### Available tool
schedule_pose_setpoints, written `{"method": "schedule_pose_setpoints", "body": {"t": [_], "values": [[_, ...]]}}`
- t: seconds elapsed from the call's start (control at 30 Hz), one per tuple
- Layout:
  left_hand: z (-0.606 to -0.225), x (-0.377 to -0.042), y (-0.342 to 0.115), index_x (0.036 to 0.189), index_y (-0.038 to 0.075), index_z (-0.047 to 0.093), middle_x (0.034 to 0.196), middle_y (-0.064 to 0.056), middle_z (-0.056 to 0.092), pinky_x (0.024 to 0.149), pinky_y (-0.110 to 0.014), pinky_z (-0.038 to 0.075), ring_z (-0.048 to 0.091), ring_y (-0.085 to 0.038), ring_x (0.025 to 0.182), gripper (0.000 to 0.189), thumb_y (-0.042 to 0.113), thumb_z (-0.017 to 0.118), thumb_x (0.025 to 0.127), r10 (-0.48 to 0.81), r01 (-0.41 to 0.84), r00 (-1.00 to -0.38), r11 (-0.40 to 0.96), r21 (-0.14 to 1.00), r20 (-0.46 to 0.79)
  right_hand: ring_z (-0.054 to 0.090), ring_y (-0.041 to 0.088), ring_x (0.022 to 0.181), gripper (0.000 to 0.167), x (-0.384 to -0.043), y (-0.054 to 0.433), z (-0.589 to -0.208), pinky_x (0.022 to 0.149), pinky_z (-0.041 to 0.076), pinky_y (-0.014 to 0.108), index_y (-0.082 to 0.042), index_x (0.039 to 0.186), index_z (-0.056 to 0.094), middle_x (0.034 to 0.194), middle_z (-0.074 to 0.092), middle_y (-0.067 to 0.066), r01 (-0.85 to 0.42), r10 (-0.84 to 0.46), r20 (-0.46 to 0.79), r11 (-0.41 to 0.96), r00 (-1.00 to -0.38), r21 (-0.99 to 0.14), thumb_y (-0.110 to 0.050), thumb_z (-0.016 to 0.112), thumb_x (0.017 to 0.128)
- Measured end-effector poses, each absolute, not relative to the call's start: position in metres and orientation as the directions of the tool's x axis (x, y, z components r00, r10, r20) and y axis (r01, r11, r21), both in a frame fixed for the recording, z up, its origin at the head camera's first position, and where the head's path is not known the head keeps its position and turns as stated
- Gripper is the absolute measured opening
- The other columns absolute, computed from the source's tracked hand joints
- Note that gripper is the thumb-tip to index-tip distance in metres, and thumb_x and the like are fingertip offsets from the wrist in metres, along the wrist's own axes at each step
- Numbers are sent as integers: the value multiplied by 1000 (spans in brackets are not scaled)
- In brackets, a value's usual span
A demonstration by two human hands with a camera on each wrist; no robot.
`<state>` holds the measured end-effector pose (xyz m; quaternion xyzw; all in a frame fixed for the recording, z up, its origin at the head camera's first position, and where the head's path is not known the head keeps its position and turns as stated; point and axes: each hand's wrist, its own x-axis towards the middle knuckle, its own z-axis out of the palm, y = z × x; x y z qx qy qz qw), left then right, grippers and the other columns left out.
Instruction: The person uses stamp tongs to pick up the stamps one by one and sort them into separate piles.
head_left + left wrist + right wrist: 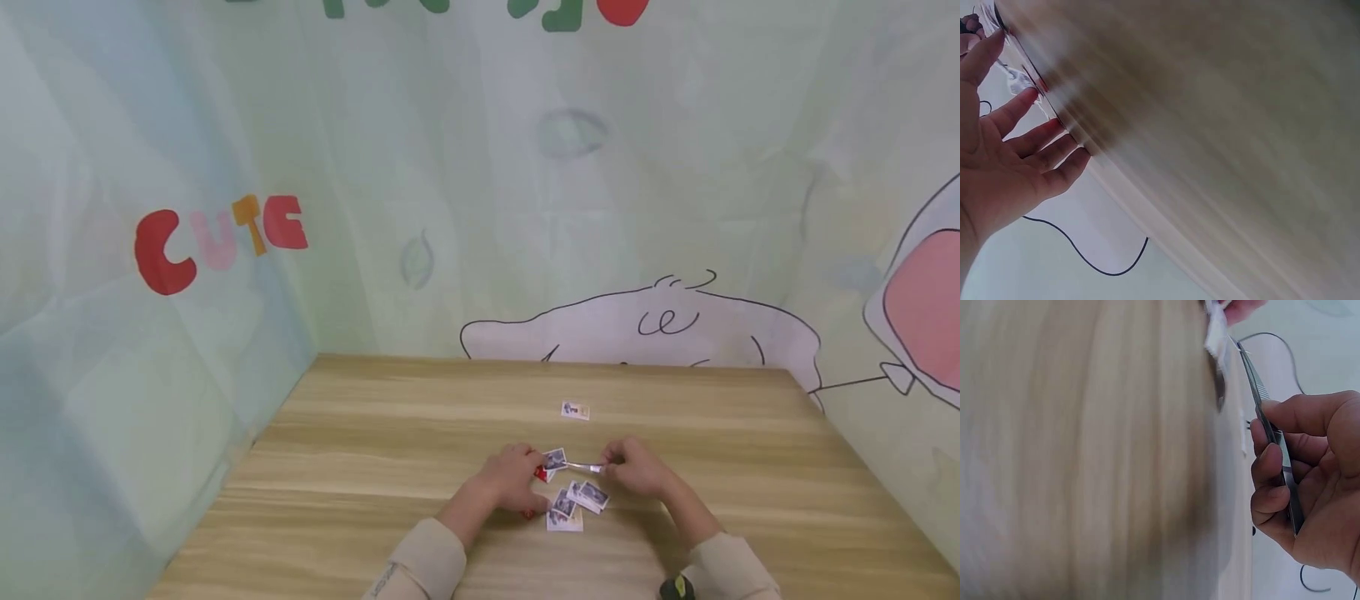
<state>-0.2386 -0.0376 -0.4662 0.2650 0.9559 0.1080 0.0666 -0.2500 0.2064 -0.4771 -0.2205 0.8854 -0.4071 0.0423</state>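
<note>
In the head view my right hand (636, 468) grips metal tweezers (587, 467), pointing left. Their tips reach a small picture card (554, 459) with a white border. The right wrist view shows thumb and fingers wrapped around the tweezers (1262, 392). My left hand (513, 477) rests on the table left of the cards, its fingers spread and gently bent. By its fingertips, a red piece (541, 473) shows under the card's lower left edge. Its thumb lies close to a loose pile of small picture cards (592, 497), several overlapping, on the near side.
Another small card (575, 410) lies alone farther back on the wooden table (360, 433). A second red bit (528, 513) peeks out beneath the left hand. Printed fabric walls (420, 183) rise behind the table and along its sides.
</note>
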Motion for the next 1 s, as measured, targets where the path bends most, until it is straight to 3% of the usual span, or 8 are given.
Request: {"method": "schedule_pose_setpoints", "body": {"t": [0.4,1.0], "values": [[-463,-240,-38,123,11,58,124,-9,51,88,-43,42,46,-26,111,62,46,73,73,522,493,-850,834,248,-67,48,16,67,7,-245,217,-470,59,43,27,3,80,63,73,56,3,-322,-392,114,521,-913,-791,4,59,75],[-469,-241,-37,121,13,58,122,-7,51,88,-44,42,46,-24,111,59,44,73,74,516,488,-853,841,235,-78,51,19,71,8,-241,233,-472,63,45,32,4,82,63,75,57,6,-256,-315,84,558,-945,-789,1,58,77]]}}
